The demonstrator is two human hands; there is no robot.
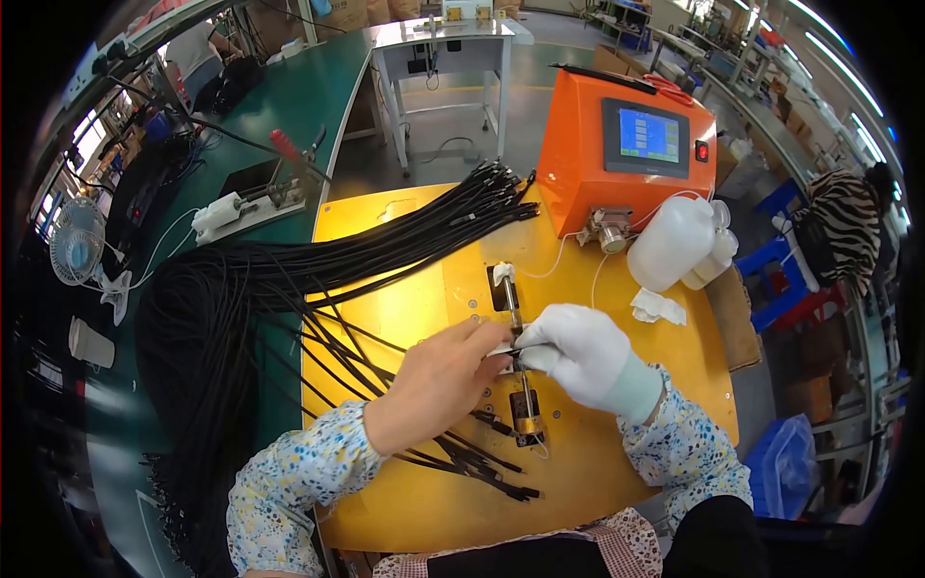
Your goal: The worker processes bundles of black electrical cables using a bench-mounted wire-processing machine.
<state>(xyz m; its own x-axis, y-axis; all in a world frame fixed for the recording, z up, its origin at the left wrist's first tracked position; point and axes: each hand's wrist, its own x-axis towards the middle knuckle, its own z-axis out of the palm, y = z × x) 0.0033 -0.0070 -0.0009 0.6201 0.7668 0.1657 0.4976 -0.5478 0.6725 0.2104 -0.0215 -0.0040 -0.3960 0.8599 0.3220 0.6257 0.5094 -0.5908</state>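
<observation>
One small fan [77, 243] stands at the far left of the room from where I watch, with a white cup [92, 343] nearer the person. Next comes a thick heap of black cables [198, 303], draped over the green table [318, 85] and running across onto the yellow table [617, 482]. Behind its bend sits a clamp with a red handle [283, 145]. Several loose cable ends [482, 460] fan out below the bare left hand [438, 376]. That hand's grip is closed, thumb and forefinger pinching a thin dark piece [513, 353] at the middle of the yellow table. It lies over a narrow metal fixture [511, 297]; whether they touch, I can't tell. The right hand [578, 352], in a white glove, meets the left there, its grip pinching the same piece from the other side. Farther right are an orange machine [578, 144] with a lit blue screen [648, 134], a crumpled white tissue [658, 307] and a white bottle [670, 243]. Beyond them I see a blue stool [782, 275].
</observation>
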